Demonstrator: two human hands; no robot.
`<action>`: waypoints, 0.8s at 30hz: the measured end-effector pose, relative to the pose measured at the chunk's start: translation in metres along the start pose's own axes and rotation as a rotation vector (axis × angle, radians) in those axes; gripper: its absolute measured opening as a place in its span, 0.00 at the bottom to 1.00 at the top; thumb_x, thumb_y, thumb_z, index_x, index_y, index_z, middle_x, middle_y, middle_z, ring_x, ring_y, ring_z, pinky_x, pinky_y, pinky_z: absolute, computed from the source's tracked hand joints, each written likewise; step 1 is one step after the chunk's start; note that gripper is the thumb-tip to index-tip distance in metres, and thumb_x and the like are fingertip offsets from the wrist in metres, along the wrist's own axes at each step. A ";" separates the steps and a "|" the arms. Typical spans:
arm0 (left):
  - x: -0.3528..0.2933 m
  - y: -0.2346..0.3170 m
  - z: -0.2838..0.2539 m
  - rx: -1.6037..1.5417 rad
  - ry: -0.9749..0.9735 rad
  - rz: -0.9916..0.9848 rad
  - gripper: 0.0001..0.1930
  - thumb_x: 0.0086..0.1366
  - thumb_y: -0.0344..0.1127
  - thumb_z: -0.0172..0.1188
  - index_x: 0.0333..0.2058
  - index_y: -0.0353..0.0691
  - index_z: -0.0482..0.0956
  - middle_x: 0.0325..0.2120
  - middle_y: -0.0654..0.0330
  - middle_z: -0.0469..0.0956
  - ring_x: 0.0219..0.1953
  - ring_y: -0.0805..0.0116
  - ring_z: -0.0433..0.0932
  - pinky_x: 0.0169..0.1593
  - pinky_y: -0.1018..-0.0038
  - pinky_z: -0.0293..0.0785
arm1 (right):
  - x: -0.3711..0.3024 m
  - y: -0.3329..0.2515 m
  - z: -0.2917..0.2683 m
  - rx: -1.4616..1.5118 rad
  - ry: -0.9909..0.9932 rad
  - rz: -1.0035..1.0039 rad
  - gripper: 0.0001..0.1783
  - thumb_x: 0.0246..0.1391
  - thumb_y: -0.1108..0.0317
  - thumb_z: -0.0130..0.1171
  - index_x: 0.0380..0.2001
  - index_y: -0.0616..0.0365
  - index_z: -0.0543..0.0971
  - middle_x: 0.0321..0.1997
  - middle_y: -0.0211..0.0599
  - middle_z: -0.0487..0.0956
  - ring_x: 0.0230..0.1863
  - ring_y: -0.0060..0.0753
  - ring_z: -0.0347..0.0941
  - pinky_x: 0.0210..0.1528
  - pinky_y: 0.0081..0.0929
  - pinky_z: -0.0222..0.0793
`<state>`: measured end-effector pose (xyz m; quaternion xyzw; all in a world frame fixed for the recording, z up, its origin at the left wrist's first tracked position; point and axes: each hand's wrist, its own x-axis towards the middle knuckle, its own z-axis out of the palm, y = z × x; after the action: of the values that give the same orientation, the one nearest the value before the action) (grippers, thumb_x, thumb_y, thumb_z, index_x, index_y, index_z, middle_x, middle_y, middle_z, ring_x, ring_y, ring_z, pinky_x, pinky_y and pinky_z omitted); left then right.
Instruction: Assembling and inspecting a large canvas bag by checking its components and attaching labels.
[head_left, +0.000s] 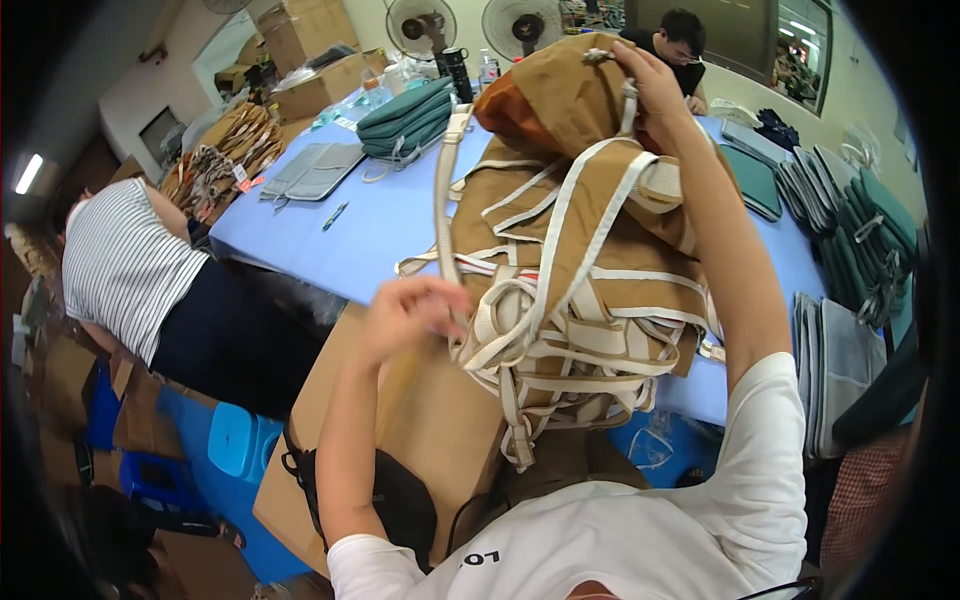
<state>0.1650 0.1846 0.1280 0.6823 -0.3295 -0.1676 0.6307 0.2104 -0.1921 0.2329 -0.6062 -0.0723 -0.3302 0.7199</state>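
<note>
A tan-brown fabric backpack [640,290] with cream webbing and binding stands on the near edge of the table, its straps bunched in a tangle low on the side facing me. My right hand [655,90] is raised and closed on the gathered top of the bag, beside a drawstring cord. A patch of orange-brown lining shows under that top. My left hand [415,312] is at the left of the loose straps [505,320], slightly blurred, its fingers loosely bent and apart. I see nothing held in it.
On the blue-topped table [290,235] lie green folded pouches [405,120], a grey pouch [315,170] and a pen [335,217]. More pouches [870,230] are piled right. A cardboard box [420,400] is close below. One person [150,280] bends at left; another [680,50] sits opposite.
</note>
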 end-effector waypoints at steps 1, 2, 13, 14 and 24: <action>0.004 -0.004 -0.019 0.008 0.041 -0.173 0.15 0.56 0.32 0.59 0.41 0.34 0.72 0.41 0.57 0.72 0.41 0.73 0.72 0.42 0.77 0.70 | -0.003 -0.011 0.011 0.031 -0.033 -0.041 0.16 0.50 0.59 0.57 0.39 0.58 0.76 0.31 0.27 0.77 0.29 0.17 0.70 0.31 0.16 0.65; 0.023 -0.016 -0.028 0.028 0.194 -0.088 0.16 0.57 0.35 0.58 0.42 0.35 0.71 0.43 0.57 0.71 0.41 0.73 0.72 0.41 0.76 0.70 | 0.000 -0.013 0.006 0.017 -0.043 -0.026 0.17 0.50 0.59 0.57 0.39 0.58 0.76 0.32 0.27 0.77 0.30 0.17 0.70 0.32 0.16 0.65; 0.118 -0.018 -0.028 0.387 -0.015 -0.184 0.21 0.51 0.44 0.63 0.39 0.36 0.73 0.33 0.59 0.76 0.36 0.72 0.72 0.43 0.75 0.66 | 0.017 -0.025 -0.022 0.150 -0.069 0.010 0.16 0.52 0.61 0.54 0.42 0.57 0.74 0.38 0.30 0.76 0.37 0.24 0.72 0.40 0.22 0.69; 0.118 -0.002 -0.027 0.416 -0.046 -0.169 0.17 0.53 0.43 0.62 0.36 0.37 0.75 0.31 0.61 0.76 0.34 0.75 0.71 0.42 0.75 0.66 | 0.021 -0.024 -0.029 0.227 -0.085 0.010 0.15 0.51 0.61 0.55 0.40 0.58 0.75 0.35 0.31 0.77 0.34 0.25 0.73 0.37 0.23 0.71; 0.108 0.028 0.015 -0.085 -0.578 -0.095 0.36 0.56 0.61 0.50 0.54 0.37 0.63 0.47 0.51 0.70 0.44 0.64 0.72 0.47 0.72 0.68 | 0.027 -0.031 -0.049 0.560 0.009 0.062 0.16 0.55 0.60 0.50 0.42 0.59 0.72 0.41 0.41 0.77 0.41 0.37 0.75 0.44 0.36 0.73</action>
<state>0.2271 0.1021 0.1727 0.5938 -0.4557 -0.3983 0.5303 0.1995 -0.2492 0.2599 -0.3840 -0.1389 -0.2778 0.8695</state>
